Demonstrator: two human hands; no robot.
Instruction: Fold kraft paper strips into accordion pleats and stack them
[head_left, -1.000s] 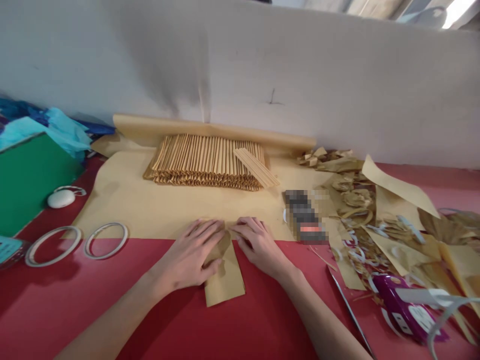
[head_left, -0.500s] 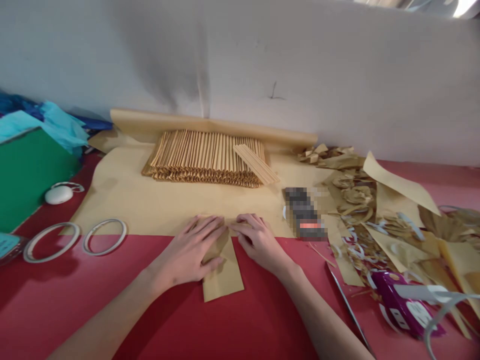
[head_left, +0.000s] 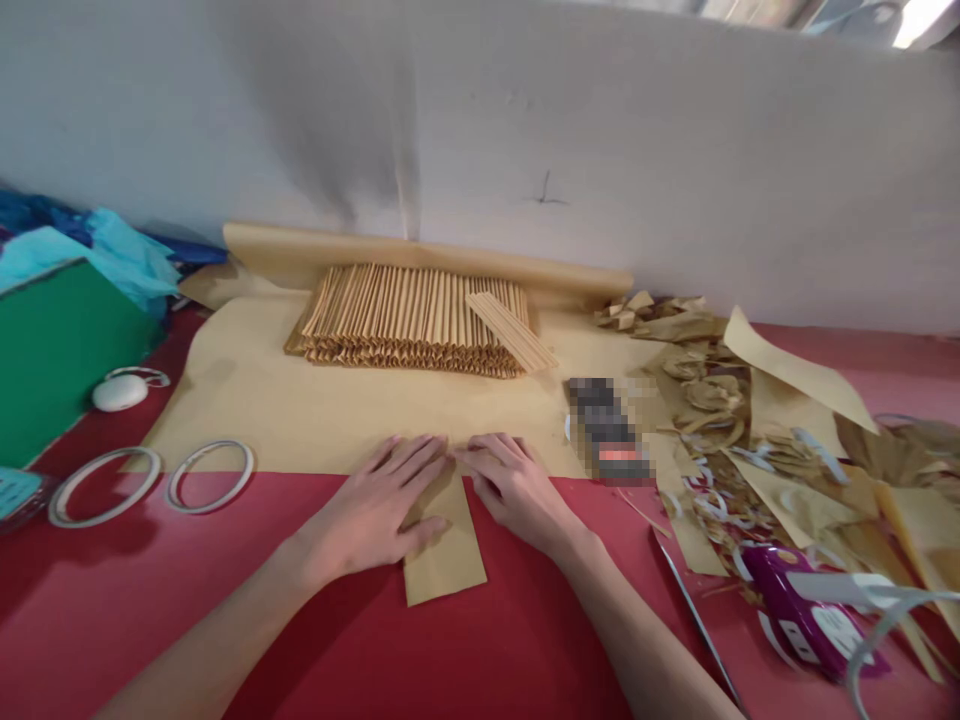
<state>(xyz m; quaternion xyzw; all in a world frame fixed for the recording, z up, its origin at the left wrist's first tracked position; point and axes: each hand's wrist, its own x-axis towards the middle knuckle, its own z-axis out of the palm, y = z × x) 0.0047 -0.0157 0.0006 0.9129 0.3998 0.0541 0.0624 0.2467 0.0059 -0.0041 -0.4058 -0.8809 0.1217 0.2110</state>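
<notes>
A narrow folded piece of brown kraft paper (head_left: pixel 448 545) lies on the red table, its far end over the larger kraft sheet. My left hand (head_left: pixel 386 500) rests flat on its left side, fingers stretched forward and thumb out to the right. At the far right edge of the piece, my right hand (head_left: pixel 514 490) has its fingers bent and drawn together against the paper. The fingertips of both hands nearly meet there and hide the far end. Beyond the hands stands a row of pleated kraft paper (head_left: pixel 412 310), with one pleated strip (head_left: pixel 511 332) lying slantwise on its right end.
Two white rings (head_left: pixel 210 477), like thin tape rolls, lie at left near a green board (head_left: pixel 67 350). To the right are a blurred-out dark object (head_left: pixel 606 425), paper scraps (head_left: pixel 712 390), a long thin metal tool (head_left: pixel 697 615) and a purple device (head_left: pixel 806 610) with a pale cable.
The view has shifted very slightly. Both hands and the folded paper stay practically in place.
</notes>
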